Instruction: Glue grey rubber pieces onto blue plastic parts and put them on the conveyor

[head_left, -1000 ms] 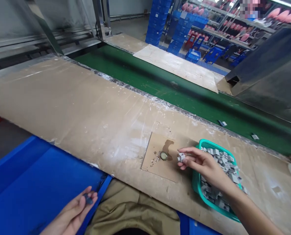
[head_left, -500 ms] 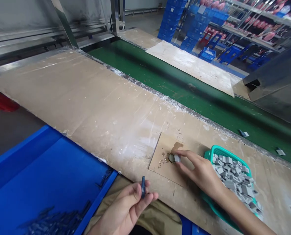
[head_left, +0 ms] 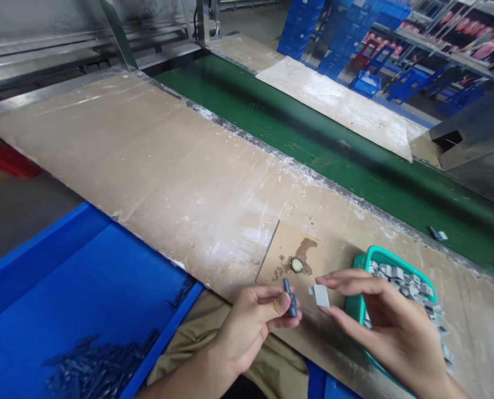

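Observation:
Pinched in my left hand (head_left: 267, 313) is a small dark blue-grey stick-like plastic part (head_left: 289, 297), held upright in front of my lap. Facing it, my right hand (head_left: 380, 316) grips a small light grey block (head_left: 321, 295) between thumb and fingers, with a little tab pointing left. A narrow gap separates the two parts. Just beyond them, a round bottle cap (head_left: 297, 265) with pale contents lies on a piece of brown board (head_left: 283, 244) with wet stains. Beside my right hand stands a green basket (head_left: 360, 260) of grey blocks (head_left: 400, 280), partly hidden by that hand.
At lower left a blue bin (head_left: 84, 266) holds many dark parts (head_left: 101, 360). Beyond the worktable (head_left: 147, 160) runs a green conveyor belt (head_left: 271, 116), carrying a dark part with a grey block (head_left: 437, 234). Blue crates (head_left: 299, 27) are stacked behind.
My right hand has drawn the grey block back from the bottle cap toward my left hand. My left hand has moved right and up with the dark part, so the two parts are close together.

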The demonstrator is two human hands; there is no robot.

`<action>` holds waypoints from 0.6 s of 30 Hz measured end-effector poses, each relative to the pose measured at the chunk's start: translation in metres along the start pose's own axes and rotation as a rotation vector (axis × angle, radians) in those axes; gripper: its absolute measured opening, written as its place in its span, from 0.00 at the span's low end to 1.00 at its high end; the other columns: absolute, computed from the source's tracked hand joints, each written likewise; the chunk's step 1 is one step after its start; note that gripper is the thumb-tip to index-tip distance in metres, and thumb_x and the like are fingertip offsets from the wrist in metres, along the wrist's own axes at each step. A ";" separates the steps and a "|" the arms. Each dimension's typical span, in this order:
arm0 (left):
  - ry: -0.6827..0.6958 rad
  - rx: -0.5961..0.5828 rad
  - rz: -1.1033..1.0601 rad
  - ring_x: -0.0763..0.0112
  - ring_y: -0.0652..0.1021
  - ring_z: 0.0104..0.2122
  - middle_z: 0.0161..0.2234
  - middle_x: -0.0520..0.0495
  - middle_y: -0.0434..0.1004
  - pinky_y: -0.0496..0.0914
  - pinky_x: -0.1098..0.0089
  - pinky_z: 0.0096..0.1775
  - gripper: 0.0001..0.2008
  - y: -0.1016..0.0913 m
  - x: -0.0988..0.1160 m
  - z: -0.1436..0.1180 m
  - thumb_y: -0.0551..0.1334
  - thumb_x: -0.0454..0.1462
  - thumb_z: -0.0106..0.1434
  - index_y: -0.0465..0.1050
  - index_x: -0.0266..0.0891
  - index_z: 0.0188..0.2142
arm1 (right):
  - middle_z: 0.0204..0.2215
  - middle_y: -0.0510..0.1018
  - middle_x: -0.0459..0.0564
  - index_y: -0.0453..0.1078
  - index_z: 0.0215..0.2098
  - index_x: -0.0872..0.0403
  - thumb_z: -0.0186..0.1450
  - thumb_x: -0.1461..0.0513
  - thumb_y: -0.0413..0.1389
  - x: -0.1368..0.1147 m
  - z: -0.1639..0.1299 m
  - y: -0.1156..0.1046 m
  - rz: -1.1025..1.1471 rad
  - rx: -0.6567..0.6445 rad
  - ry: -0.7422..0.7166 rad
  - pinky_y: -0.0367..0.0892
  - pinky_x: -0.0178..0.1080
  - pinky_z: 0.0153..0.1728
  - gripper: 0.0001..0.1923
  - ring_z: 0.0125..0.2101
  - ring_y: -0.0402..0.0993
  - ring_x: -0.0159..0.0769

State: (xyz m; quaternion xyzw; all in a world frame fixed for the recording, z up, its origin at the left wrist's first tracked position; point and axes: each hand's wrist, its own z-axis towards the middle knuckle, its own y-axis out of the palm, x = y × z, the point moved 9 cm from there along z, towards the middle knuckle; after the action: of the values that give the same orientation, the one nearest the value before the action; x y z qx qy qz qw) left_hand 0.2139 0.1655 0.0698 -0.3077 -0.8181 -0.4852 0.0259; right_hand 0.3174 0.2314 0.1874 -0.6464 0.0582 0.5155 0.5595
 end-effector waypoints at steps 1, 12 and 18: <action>0.006 -0.014 0.007 0.75 0.76 0.27 0.27 0.45 0.77 0.71 0.77 0.32 0.12 0.004 0.000 0.002 0.71 0.38 0.50 0.78 0.30 0.32 | 0.39 0.77 0.51 0.63 0.39 0.45 0.60 0.67 0.58 -0.006 -0.002 -0.001 0.036 0.007 0.002 0.73 0.43 0.37 0.13 0.42 0.75 0.43; 0.082 0.087 0.108 0.69 0.78 0.26 0.26 0.42 0.80 0.73 0.74 0.26 0.17 0.010 0.008 -0.003 0.74 0.41 0.41 0.78 0.31 0.28 | 0.35 0.79 0.49 0.61 0.32 0.46 0.57 0.67 0.60 -0.017 -0.006 0.003 0.046 0.002 0.004 0.74 0.41 0.31 0.13 0.38 0.77 0.43; 0.170 0.046 0.248 0.64 0.80 0.26 0.27 0.43 0.81 0.76 0.67 0.30 0.17 0.015 0.018 0.009 0.74 0.41 0.42 0.79 0.32 0.31 | 0.34 0.79 0.49 0.60 0.31 0.47 0.59 0.67 0.59 -0.015 -0.004 0.009 0.056 0.002 -0.020 0.73 0.39 0.32 0.12 0.38 0.77 0.41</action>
State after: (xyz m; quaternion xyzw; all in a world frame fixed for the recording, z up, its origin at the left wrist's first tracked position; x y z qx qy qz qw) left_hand 0.2096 0.1867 0.0828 -0.3637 -0.7796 -0.4835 0.1619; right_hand 0.3069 0.2172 0.1915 -0.6387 0.0712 0.5375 0.5459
